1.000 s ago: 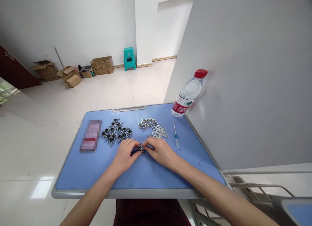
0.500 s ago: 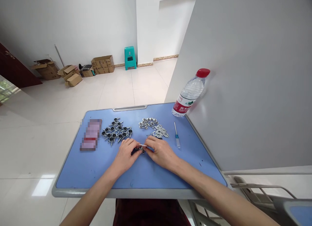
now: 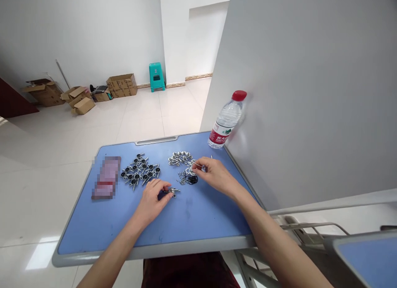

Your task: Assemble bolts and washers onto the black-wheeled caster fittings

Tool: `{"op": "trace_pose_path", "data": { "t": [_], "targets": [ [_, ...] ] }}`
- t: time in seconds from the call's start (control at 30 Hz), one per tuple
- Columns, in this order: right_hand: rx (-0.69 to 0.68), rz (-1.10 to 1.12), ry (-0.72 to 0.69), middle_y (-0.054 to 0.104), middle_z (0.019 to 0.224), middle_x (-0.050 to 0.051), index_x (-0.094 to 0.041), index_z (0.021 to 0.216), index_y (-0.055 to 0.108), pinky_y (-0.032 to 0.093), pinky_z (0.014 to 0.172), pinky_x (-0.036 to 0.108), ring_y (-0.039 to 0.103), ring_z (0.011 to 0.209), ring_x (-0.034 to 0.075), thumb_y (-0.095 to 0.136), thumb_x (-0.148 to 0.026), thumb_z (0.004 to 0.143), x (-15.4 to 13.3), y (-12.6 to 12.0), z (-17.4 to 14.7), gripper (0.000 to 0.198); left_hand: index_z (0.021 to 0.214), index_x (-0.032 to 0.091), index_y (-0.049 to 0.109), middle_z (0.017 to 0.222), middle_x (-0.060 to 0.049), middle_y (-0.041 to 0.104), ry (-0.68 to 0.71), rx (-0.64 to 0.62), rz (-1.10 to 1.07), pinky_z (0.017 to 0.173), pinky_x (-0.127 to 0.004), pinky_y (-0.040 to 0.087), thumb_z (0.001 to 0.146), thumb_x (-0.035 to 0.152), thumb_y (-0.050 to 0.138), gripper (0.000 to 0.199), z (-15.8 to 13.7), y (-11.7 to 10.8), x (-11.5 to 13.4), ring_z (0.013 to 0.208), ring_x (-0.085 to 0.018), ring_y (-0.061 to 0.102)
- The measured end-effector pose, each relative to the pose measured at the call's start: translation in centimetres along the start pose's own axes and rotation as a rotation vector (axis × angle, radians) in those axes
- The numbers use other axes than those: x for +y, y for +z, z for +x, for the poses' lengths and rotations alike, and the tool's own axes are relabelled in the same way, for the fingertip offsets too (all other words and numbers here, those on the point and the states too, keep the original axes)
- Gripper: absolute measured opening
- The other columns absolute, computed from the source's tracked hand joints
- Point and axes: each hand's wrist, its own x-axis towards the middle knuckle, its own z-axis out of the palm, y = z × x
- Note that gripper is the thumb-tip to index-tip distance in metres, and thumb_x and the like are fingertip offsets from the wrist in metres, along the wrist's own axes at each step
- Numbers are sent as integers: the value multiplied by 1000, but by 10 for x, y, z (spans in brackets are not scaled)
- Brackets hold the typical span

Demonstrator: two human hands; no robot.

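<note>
My left hand rests near the table's middle, thumb and fingers closed on a small metal fitting with an eyelet and a short stem. To the right, my right hand pinches a thin, shiny metal piece; its exact kind is unclear. That hand hovers over flat metal plates with holes, partly covering them. Small metal balls and thin black rings lie just below. Several metal fittings with black round centres are grouped beyond my left hand. Above the plates lie teardrop-shaped metal pieces.
A water bottle with a red cap stands at the table's back right by a grey partition. A blurred pinkish object lies on the blue table at left. A teal stool and cardboard boxes are by the wall.
My hands were together over the fitting. My right hand has moved away, right and forward, to the plates, while my left hand stays on the fitting. The whole view has shifted slightly.
</note>
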Motion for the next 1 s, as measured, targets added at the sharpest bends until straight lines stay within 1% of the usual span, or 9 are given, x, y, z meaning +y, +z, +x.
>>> {"op": "trace_pose_path", "data": {
  "t": [0.13, 0.23, 0.33, 0.4, 0.57, 0.67, 0.77, 0.87, 1.0],
  "targets": [
    [-189, -100, -12, 65, 81, 1, -18, 77, 65, 36, 63, 23, 55, 71, 14, 55, -11, 79, 0, -6, -1, 13, 94, 22, 63, 86, -1, 61, -3, -15, 9, 79, -34, 43, 87, 22, 58, 8, 1, -1, 2, 86, -20, 55],
    [-252, -169, -21, 64, 82, 1, -18, 81, 66, 35, 63, 23, 55, 72, 14, 55, -7, 78, -1, -5, -2, 16, 93, 22, 63, 86, -1, 62, 2, -22, 13, 79, -34, 43, 87, 22, 58, 7, 1, -1, 2, 86, -20, 55],
    [-260, -210, -6, 64, 84, 2, -18, 88, 68, 34, 63, 24, 55, 71, 15, 56, -6, 78, -1, -1, -1, 19, 92, 22, 63, 86, -1, 61, -7, -24, 13, 79, -34, 44, 87, 21, 58, 6, 1, -1, 2, 85, -20, 55],
    [-266, -223, -4, 64, 84, 3, -18, 89, 68, 33, 63, 24, 55, 72, 16, 56, -5, 78, 1, 1, 0, 20, 92, 22, 62, 86, -1, 61, -14, -27, 12, 79, -34, 43, 87, 21, 58, 6, 1, -1, 2, 86, -20, 55],
    [-259, -223, -7, 65, 81, 4, -17, 80, 65, 31, 62, 24, 55, 74, 17, 56, -4, 77, 2, 5, 1, 17, 94, 22, 62, 87, -1, 61, -13, -37, 5, 81, -35, 43, 88, 20, 58, 7, 0, -1, 2, 87, -20, 55],
    [-253, -194, -3, 66, 78, 3, -18, 75, 64, 31, 62, 24, 55, 71, 16, 55, -5, 77, 0, 2, 1, 16, 94, 22, 62, 87, -1, 61, -12, -35, 3, 80, -35, 44, 87, 19, 59, 8, 1, -2, 2, 87, -20, 55],
    [-249, -145, 13, 67, 75, 1, -18, 73, 65, 32, 61, 23, 56, 69, 15, 53, -9, 80, -1, -3, 0, 16, 94, 22, 62, 87, -1, 62, -12, -27, -4, 80, -34, 44, 87, 19, 60, 8, 1, -2, 3, 87, -20, 55],
    [-252, -104, 18, 63, 66, -1, -17, 69, 63, 30, 57, 23, 52, 61, 13, 50, -12, 82, -1, -7, 0, 19, 94, 21, 62, 87, -1, 62, -16, -19, -20, 80, -34, 45, 87, 20, 60, 8, 1, -2, 3, 87, -20, 56],
    [-233, -85, -4, 53, 55, -2, -17, 55, 56, 25, 54, 25, 42, 54, 12, 50, -15, 81, 1, -5, 1, 27, 93, 22, 62, 87, -2, 62, -16, -10, -35, 79, -34, 45, 87, 21, 58, 7, 1, -2, 1, 87, -20, 56]
  ]
}}
